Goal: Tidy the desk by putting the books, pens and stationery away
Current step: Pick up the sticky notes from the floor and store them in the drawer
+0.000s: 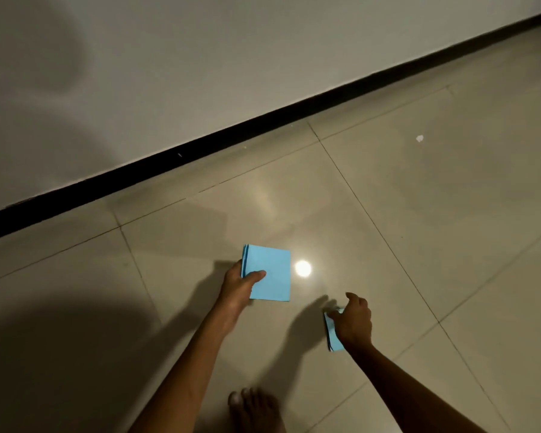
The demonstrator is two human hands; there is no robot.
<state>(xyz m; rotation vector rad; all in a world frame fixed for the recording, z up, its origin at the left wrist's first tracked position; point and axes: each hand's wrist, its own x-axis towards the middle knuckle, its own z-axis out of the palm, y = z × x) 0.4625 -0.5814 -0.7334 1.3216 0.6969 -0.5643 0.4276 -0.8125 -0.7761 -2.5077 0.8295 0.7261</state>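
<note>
A stack of light blue paper sheets (272, 273) is held just above the tiled floor by my left hand (239, 284), thumb on top and fingers underneath. A second, smaller light blue stack (333, 335) lies low near the floor under my right hand (353, 323). That hand's fingers curl over its edge and hide most of it. Whether the second stack is lifted or resting on the tiles cannot be told.
Glossy beige floor tiles (419, 229) fill the view, with a bright lamp reflection (303, 268) beside the left stack. A black skirting strip (200, 148) runs diagonally under a pale wall. A small white scrap (419, 138) lies far right. My bare foot (256, 407) stands at the bottom.
</note>
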